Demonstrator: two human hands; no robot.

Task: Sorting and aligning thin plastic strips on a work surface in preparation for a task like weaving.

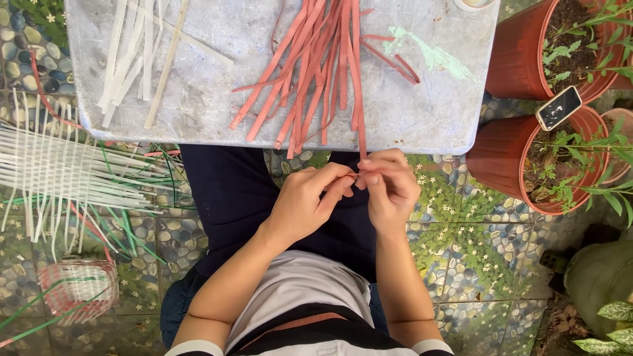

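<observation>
**A:** Red strip [361,142]: where does it lie?

**B:** It hangs off the near edge of the grey surface [217,99] at about 6 o'clock from the red bundle [316,66], running down into the person's hands over the lap.

**A:** Start with the biggest things.

**B:** The surface fills the top of the view, at 12 o'clock from the hands. On it the bundle of red strips fans out in the middle, with a looser sheaf of white strips [135,53] at 10 o'clock. On the tiled floor [475,250] at 9 o'clock lies a half-woven white mat [59,168] with green strands through it. Two terracotta pots stand at 2 o'clock; the nearer pot [508,158] has a phone [558,107] resting on its rim.

**A:** And the hands?

**B:** The left hand [306,201] and right hand [389,188] meet just below the surface edge, fingertips touching. The right grip is narrow, thumb and fingers pinched on the lower end of the red strip. The left grip is likewise narrow, fingers curled in against the same end; how much of the strip it actually holds I cannot tell, as the fingers hide it.

**A:** Anything smaller?

**B:** A small red-and-white woven basket [79,287] sits on the floor at 8 o'clock, well apart from the hands, loose green strands crossing it.
</observation>
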